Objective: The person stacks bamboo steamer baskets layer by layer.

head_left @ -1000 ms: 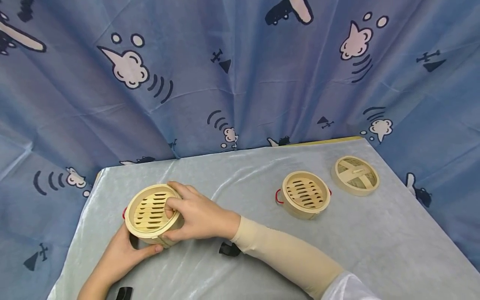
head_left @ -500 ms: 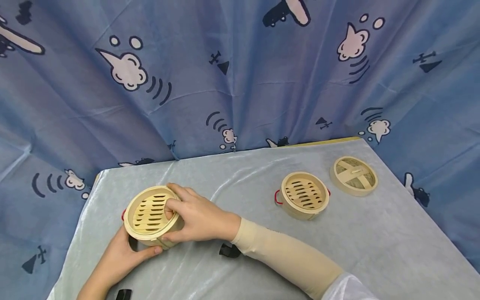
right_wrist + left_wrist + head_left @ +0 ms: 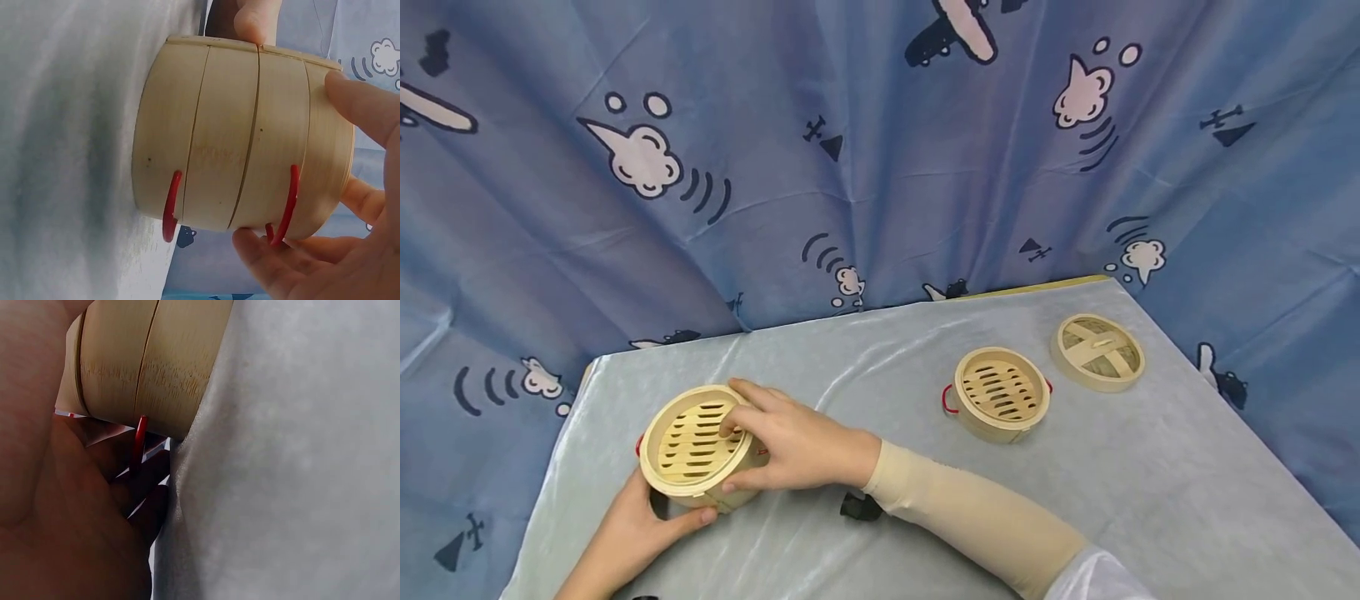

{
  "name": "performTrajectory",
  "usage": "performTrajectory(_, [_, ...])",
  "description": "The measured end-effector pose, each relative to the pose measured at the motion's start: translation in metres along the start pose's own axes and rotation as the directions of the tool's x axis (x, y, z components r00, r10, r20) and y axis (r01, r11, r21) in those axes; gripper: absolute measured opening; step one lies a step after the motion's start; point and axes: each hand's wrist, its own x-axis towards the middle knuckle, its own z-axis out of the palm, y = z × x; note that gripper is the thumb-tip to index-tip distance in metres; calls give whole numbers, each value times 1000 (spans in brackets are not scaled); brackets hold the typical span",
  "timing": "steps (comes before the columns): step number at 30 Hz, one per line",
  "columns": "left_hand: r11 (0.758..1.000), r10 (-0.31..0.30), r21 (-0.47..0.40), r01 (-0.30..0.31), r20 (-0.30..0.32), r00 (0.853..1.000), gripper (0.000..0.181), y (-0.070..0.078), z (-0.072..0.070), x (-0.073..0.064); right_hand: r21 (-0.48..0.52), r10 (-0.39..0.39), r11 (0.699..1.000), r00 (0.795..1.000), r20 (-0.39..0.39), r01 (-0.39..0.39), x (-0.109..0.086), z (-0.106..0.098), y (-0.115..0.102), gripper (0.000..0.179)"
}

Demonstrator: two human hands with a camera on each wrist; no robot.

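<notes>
Two small round bamboo steamer baskets stand stacked on the table at the left. In the right wrist view the upper basket (image 3: 284, 119) and the lower basket (image 3: 194, 125) meet at a dark seam, each with a red handle. My right hand (image 3: 801, 442) grips the upper basket at its right side, with a finger reaching over the rim toward the slatted floor (image 3: 696, 446). My left hand (image 3: 640, 529) holds the stack low at its front left, thumb along the front. In the left wrist view the fingers pass behind the bamboo wall (image 3: 150, 362) near a red handle (image 3: 139, 444), partly hidden.
Another bamboo steamer basket (image 3: 1003, 400) with red handles sits right of the middle. Beyond it lies a bamboo lid (image 3: 1099, 353) with crossed strips. A small black object (image 3: 861, 507) lies beneath the right forearm. A patterned blue curtain (image 3: 895, 217) hangs behind the table.
The head view has shifted slightly, so the scene sits a little lower and farther left. Both hands stay on the stack. A red handle now shows beside the right hand.
</notes>
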Motion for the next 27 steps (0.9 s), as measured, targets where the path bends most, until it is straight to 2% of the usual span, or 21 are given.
performTrajectory(10, [999, -29, -35, 30, 16, 999, 110, 4, 2, -1, -20, 3, 1000, 1000, 10, -3, -9, -3, 4, 57])
performTrajectory(15, [999, -39, -33, 40, 26, 999, 111, 4, 4, 0, -25, 3, 1000, 1000, -13, -3, -14, -6, 8, 66])
performTrajectory(19, [999, -37, -14, 37, 20, 999, 112, 1, 4, 1, -11, 4, 1000, 999, -44, -4, -19, -9, 13, 70])
performTrajectory(27, [1000, -2, 25, 2, -12, 1000, 113, -3, 3, 2, 8, 11, 1000, 996, -89, -10, -32, -19, 21, 64])
